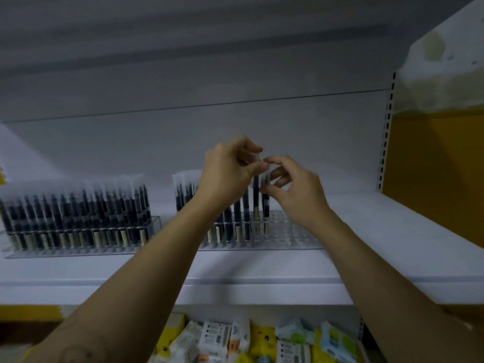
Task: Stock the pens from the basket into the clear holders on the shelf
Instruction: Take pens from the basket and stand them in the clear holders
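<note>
Two clear holders stand on the white shelf [366, 231]. The left holder [154, 221] is packed with dark pens. The right holder [288, 231] has pens in its left part and bare holes at its right end. My left hand [227, 174] pinches the clear cap end of a dark pen [256, 197] that stands upright in the right holder. My right hand [296, 187] pinches the neighbouring pen [265, 205] between thumb and fingers. The basket is out of view.
Below the shelf lies a bin of small coloured packets [248, 339]. A yellow wall panel [432, 179] and a perforated upright [385, 132] bound the shelf on the right. An upper shelf [183, 61] hangs overhead.
</note>
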The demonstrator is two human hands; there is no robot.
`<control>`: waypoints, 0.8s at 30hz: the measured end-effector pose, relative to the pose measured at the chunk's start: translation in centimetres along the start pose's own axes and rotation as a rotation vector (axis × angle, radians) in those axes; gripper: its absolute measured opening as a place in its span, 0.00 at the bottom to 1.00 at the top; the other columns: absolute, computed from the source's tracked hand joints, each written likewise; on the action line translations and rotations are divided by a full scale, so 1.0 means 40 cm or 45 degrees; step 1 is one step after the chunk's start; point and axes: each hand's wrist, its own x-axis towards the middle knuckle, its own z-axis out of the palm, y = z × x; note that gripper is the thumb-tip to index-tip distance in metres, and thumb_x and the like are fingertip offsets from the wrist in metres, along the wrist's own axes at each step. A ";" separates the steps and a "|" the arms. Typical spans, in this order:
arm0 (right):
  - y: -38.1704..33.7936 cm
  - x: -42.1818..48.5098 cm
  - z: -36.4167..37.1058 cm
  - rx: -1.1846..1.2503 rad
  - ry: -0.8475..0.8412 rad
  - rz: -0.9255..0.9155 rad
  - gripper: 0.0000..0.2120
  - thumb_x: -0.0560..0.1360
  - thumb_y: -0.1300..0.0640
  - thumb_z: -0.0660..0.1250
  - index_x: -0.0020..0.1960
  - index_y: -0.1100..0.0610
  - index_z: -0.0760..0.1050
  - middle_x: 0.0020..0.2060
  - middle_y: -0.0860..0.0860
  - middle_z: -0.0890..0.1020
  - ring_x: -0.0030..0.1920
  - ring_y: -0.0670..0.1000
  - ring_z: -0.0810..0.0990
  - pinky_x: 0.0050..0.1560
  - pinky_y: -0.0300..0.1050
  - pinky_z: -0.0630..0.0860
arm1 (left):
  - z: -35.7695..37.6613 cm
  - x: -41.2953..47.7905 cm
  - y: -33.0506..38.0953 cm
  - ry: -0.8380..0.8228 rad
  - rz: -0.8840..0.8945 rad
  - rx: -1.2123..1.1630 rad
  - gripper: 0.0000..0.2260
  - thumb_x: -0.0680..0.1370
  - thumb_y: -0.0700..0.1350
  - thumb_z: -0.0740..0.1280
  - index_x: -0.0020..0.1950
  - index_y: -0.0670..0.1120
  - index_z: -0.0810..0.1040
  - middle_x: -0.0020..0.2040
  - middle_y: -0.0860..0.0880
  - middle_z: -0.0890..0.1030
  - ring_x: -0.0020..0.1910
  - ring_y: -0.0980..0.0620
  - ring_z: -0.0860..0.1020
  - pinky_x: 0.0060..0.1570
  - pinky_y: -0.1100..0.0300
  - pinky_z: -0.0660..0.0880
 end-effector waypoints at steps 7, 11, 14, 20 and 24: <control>0.013 -0.025 0.009 -0.031 -0.035 -0.059 0.22 0.73 0.58 0.73 0.64 0.45 0.73 0.46 0.44 0.78 0.41 0.42 0.78 0.42 0.36 0.77 | 0.006 0.002 -0.017 -0.013 -0.018 0.178 0.07 0.72 0.51 0.74 0.44 0.54 0.77 0.41 0.61 0.78 0.45 0.61 0.77 0.50 0.57 0.75; 0.019 -0.030 0.015 -0.080 -0.020 -0.049 0.23 0.74 0.58 0.72 0.66 0.44 0.72 0.44 0.42 0.76 0.41 0.42 0.78 0.42 0.37 0.76 | -0.005 0.005 -0.029 -0.029 -0.111 0.173 0.09 0.70 0.55 0.75 0.38 0.56 0.76 0.40 0.60 0.81 0.43 0.56 0.80 0.54 0.42 0.75; 0.018 -0.029 0.017 -0.099 -0.025 -0.044 0.24 0.74 0.58 0.72 0.67 0.44 0.71 0.42 0.40 0.75 0.40 0.42 0.78 0.42 0.38 0.77 | -0.006 0.006 -0.022 -0.124 -0.078 0.291 0.08 0.71 0.54 0.74 0.43 0.54 0.78 0.45 0.59 0.79 0.48 0.54 0.78 0.55 0.46 0.75; 0.006 -0.035 0.013 -0.137 -0.022 -0.044 0.26 0.73 0.56 0.73 0.69 0.45 0.70 0.44 0.42 0.77 0.42 0.44 0.79 0.48 0.46 0.81 | -0.013 -0.003 -0.014 -0.203 0.047 0.539 0.13 0.73 0.54 0.72 0.55 0.52 0.79 0.56 0.54 0.76 0.60 0.51 0.71 0.62 0.48 0.69; -0.011 -0.044 0.000 -0.201 -0.025 -0.043 0.32 0.73 0.52 0.73 0.73 0.44 0.64 0.55 0.45 0.78 0.51 0.45 0.78 0.53 0.47 0.79 | -0.023 -0.025 -0.003 -0.251 0.095 0.573 0.18 0.75 0.53 0.70 0.65 0.53 0.75 0.66 0.52 0.74 0.66 0.50 0.69 0.68 0.46 0.66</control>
